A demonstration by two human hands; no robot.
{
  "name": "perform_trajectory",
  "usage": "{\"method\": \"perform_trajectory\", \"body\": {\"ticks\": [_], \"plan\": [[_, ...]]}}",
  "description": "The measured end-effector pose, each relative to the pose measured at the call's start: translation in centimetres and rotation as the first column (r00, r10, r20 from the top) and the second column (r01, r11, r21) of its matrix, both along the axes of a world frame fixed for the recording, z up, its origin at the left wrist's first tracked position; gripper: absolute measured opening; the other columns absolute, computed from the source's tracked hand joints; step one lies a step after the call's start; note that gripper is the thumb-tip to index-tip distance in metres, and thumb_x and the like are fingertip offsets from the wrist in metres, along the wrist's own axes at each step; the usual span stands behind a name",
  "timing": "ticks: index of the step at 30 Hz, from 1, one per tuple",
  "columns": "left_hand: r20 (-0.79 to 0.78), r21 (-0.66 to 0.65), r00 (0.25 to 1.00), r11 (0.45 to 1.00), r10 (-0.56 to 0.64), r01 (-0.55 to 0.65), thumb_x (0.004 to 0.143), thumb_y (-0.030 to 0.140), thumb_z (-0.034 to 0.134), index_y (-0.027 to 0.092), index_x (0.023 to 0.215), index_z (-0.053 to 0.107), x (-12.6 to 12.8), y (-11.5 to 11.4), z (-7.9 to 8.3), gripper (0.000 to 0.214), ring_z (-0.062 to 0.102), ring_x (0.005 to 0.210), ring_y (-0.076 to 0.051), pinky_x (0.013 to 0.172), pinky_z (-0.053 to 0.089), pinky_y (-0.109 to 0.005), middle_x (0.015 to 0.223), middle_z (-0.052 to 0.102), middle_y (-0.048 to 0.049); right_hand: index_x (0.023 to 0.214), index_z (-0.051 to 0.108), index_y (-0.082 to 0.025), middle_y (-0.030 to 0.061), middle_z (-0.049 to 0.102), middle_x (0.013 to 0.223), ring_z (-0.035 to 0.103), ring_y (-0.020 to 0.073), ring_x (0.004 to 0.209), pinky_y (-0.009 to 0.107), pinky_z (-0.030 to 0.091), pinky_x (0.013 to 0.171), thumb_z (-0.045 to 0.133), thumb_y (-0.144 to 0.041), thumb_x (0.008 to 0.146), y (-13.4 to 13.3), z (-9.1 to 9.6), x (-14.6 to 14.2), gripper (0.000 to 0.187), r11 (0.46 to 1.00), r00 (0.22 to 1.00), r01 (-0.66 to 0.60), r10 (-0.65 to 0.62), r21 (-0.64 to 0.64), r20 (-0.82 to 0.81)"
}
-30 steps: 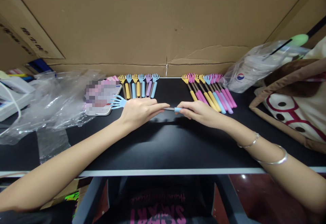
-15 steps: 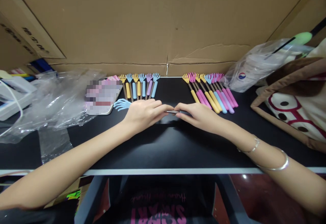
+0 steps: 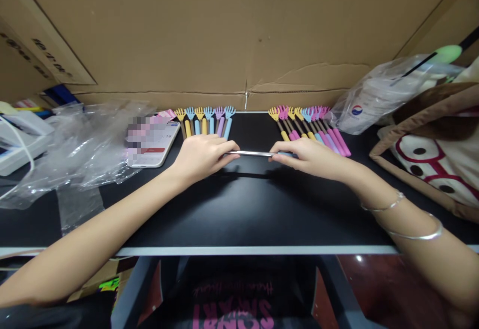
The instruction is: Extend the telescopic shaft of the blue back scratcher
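Observation:
My left hand [image 3: 204, 155] and my right hand [image 3: 309, 157] hold the two ends of one small telescopic back scratcher, and its bare metal rod [image 3: 249, 153] spans the gap between them just above the black table [image 3: 239, 209]. Its blue claw head is hidden inside my left hand, and its handle is hidden under my right. Behind my left hand lies a row of several scratchers [image 3: 205, 122] with yellow, blue and purple handles. A second row of several scratchers [image 3: 309, 124], yellow, pink and blue, lies behind my right hand.
A phone [image 3: 152, 142] lies left of my left hand, beside crumpled clear plastic [image 3: 75, 144]. A clear plastic bag [image 3: 377, 94] and a brown and white bag [image 3: 430, 149] stand at the right. A cardboard wall [image 3: 239, 34] closes off the back.
My hands have drawn apart and moved a little farther back on the table. The metal rod now shows much longer between them, and the blue claw head has vanished into my left hand.

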State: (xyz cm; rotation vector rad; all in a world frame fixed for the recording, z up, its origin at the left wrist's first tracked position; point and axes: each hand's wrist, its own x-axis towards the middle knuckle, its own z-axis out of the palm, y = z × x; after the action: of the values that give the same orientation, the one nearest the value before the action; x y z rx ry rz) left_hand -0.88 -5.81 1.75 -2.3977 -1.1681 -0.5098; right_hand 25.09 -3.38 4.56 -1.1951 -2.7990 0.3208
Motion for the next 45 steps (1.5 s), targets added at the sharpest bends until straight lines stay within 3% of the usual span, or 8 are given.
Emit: {"method": "perform_trajectory", "body": {"ticks": [6,12,17,20,24,30,39,45], "plan": [[-0.005,-0.046,1.0,0.999,0.017,-0.017,0.091,0.044,0.039,0.025,0.093,0.064,-0.1,-0.2,0.1,0.031,0.064,0.073,-0.014,0.048,0.027,-0.023,0.084,0.07,0.0003,0.095,0.059,-0.024,-0.0015,0.062,0.072,0.052,0.0106,0.059,0.023,0.032,0.055,0.044,-0.051,0.084,0.5,1.2,1.3,0.033,1.0,1.0,-0.014,0.015,0.021,-0.028],[-0.021,-0.098,0.999,0.995,0.036,-0.037,0.092,0.044,0.036,0.024,0.095,0.062,-0.8,0.2,0.4,0.033,0.064,0.071,-0.015,0.048,0.026,-0.022,0.081,0.069,0.0002,0.093,0.059,-0.024,-0.0035,0.063,0.065,0.053,0.0086,0.049,0.022,0.034,0.048,0.046,-0.052,0.082,1.4,2.7,1.5,0.033,0.982,0.999,0.044,-0.045,-0.186,-0.005],[-0.066,-0.111,0.997,0.993,0.03,-0.037,0.092,0.045,0.034,0.024,0.094,0.061,-1.2,0.7,0.3,0.034,0.064,0.07,-0.016,0.048,0.025,-0.022,0.081,0.069,0.0003,0.092,0.059,-0.022,-0.002,0.063,0.067,0.054,0.0087,0.049,0.022,0.035,0.048,0.042,-0.055,0.083,2.2,1.8,1.8,0.038,0.973,1.0,0.024,-0.021,-0.228,0.017],[-0.099,-0.14,0.995,0.99,0.011,-0.025,0.092,0.044,0.034,0.024,0.096,0.06,-1.3,0.9,0.2,0.032,0.064,0.067,-0.015,0.048,0.026,-0.022,0.077,0.068,0.0006,0.096,0.058,-0.022,-0.0019,0.062,0.069,0.054,0.008,0.049,0.022,0.035,0.05,0.04,-0.053,0.085,2.5,0.6,2.3,0.037,0.987,1.0,-0.015,0.014,-0.162,-0.007],[-0.131,-0.175,0.991,0.985,-0.011,-0.012,0.093,0.04,0.032,0.024,0.101,0.058,-1.3,1.0,0.3,0.031,0.064,0.067,-0.015,0.049,0.028,-0.021,0.078,0.069,0.0,0.098,0.057,-0.024,-0.0041,0.06,0.062,0.052,0.0085,0.049,0.022,0.032,0.053,0.04,-0.05,0.087,2.2,-0.6,2.7,0.033,0.997,1.0,0.006,-0.005,0.074,-0.017],[-0.183,-0.204,0.983,0.979,-0.033,-0.006,0.095,0.037,0.028,0.024,0.108,0.055,-1.6,1.0,0.4,0.033,0.063,0.064,-0.015,0.051,0.032,-0.021,0.076,0.068,-0.001,0.097,0.059,-0.024,-0.0014,0.062,0.067,0.054,0.0108,0.057,0.023,0.031,0.055,0.04,-0.048,0.087,1.5,-1.3,2.7,0.032,0.933,1.0,-0.016,0.018,0.361,-0.002],[-0.176,-0.151,0.984,0.989,-0.027,0.0,0.094,0.039,0.03,0.027,0.11,0.06,-2.0,1.2,0.4,0.037,0.064,0.064,-0.015,0.05,0.033,-0.021,0.078,0.07,-0.0015,0.102,0.061,-0.024,0.0016,0.064,0.068,0.057,0.014,0.063,0.024,0.031,0.055,0.03,-0.049,0.091,1.3,-2.4,2.4,0.042,0.913,0.998,-0.022,0.0,0.407,0.055],[-0.115,-0.046,0.991,0.996,-0.075,0.07,0.093,0.038,0.035,0.027,0.107,0.064,-2.2,1.2,0.3,0.034,0.065,0.07,-0.015,0.051,0.036,-0.021,0.081,0.071,-0.0018,0.1,0.061,-0.023,0.0023,0.065,0.074,0.058,0.014,0.064,0.024,0.032,0.056,0.027,-0.05,0.092,1.1,-2.4,2.1,0.044,0.971,1.0,0.025,-0.028,0.238,0.009]]}}
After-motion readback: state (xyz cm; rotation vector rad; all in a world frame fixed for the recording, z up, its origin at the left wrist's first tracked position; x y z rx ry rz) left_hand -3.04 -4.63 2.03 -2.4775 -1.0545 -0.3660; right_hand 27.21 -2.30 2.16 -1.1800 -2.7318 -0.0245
